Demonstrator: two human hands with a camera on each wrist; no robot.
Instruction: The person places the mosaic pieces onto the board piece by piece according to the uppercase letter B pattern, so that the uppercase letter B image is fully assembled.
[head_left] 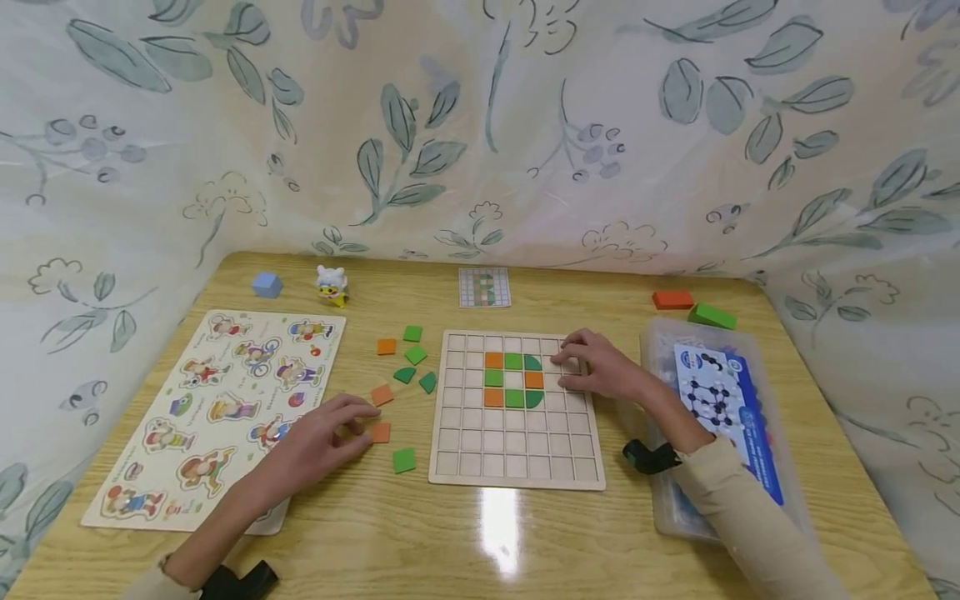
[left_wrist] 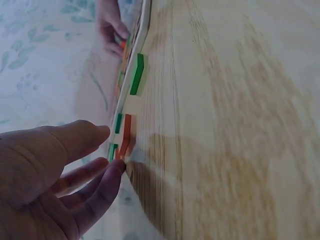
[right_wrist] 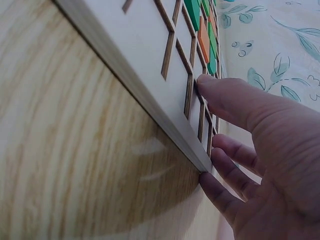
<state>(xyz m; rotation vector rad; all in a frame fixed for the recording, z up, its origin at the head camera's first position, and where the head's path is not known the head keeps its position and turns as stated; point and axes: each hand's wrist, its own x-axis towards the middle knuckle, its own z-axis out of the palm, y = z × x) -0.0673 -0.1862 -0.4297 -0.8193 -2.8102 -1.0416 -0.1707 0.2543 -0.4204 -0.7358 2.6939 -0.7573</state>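
Wooden grid board (head_left: 517, 467) lies flat mid-table, a ring of orange and green tiles (head_left: 513, 379) set in its upper cells. Right hand (head_left: 596, 367) rests on the board's right edge; fingers spread and nearly straight, thumb on the cell frames, lower fingertips (right_wrist: 215, 182) against the rim. It grips nothing.

Left hand (head_left: 322, 437) lies on the table left of the board, fingers loosely extended, fingertips (left_wrist: 116, 170) touching an orange tile (head_left: 380, 432). No pinch visible; hand relaxed, not closed round the tile.

Loose tiles between left hand and board: second orange tile (head_left: 382, 394), green tile (head_left: 403, 459) near the board's lower corner.

Picture puzzle board (head_left: 217, 400) lies under the left forearm. Pattern card (head_left: 484, 287) beyond the grid board. Plastic box (head_left: 675, 500) to the right.
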